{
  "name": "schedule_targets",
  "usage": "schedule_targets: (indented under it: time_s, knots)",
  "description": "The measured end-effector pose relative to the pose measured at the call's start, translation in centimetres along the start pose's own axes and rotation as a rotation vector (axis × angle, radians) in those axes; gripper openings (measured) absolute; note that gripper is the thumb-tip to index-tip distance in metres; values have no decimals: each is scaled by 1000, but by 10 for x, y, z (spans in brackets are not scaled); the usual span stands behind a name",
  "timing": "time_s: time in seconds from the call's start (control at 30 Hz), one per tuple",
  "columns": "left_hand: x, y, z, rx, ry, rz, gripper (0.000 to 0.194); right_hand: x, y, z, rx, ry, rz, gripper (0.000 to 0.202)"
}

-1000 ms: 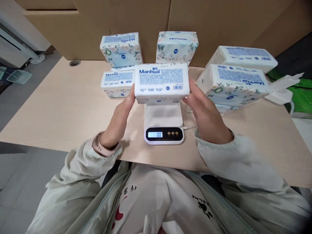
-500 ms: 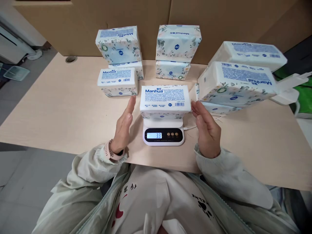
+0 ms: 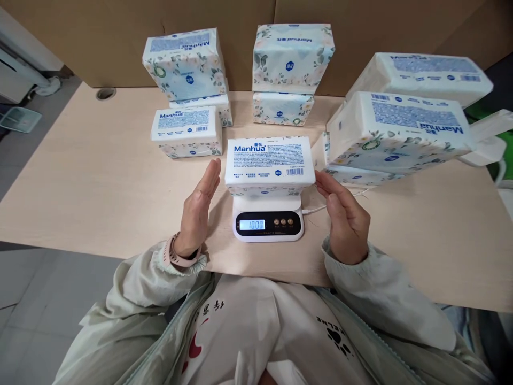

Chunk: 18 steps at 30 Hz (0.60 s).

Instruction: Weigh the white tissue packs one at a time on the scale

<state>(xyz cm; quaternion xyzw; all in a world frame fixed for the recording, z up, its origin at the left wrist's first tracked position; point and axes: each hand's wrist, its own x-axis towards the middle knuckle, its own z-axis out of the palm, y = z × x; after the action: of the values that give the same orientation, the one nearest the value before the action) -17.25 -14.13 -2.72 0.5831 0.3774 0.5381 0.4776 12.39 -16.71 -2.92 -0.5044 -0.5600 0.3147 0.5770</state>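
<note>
A white and blue Manhua tissue pack lies on a white digital kitchen scale. The lit display reads 100.0. My left hand is held upright to the left of the pack, fingers straight and apart from it, with a pink band around the wrist. On the other side my right hand has its fingers stretched toward the pack's right edge. Its fingertips are very close to that edge; whether they touch it I cannot tell. Neither hand holds anything.
More tissue packs stand stacked at back left, at back middle and at right. Another tissue pack lies in front of the left stack. A white cable runs from the scale. Cardboard stands behind the table.
The scale's display has gone from 3.3 to 100.0. Both hands remain on either side of the tissue pack, almost unmoved. The view has shifted slightly.
</note>
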Motion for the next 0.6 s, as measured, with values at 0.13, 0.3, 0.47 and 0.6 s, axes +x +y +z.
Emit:
schedule_targets:
  time_s: [0.13,0.3,0.47,0.6]
  knots:
    - [0,0,0,0,-12,15,56,1,-2,0,8,16,7,39]
    - [-1,1,-1,11,-18,4,57,2,-6,1,42,46,19,36]
    - [0,3,-1,2,-10,-6,58,3,-7,1,26,62,15,37]
    - [0,2,0,-12,-13,-12,57,3,-6,2,29,58,4,36]
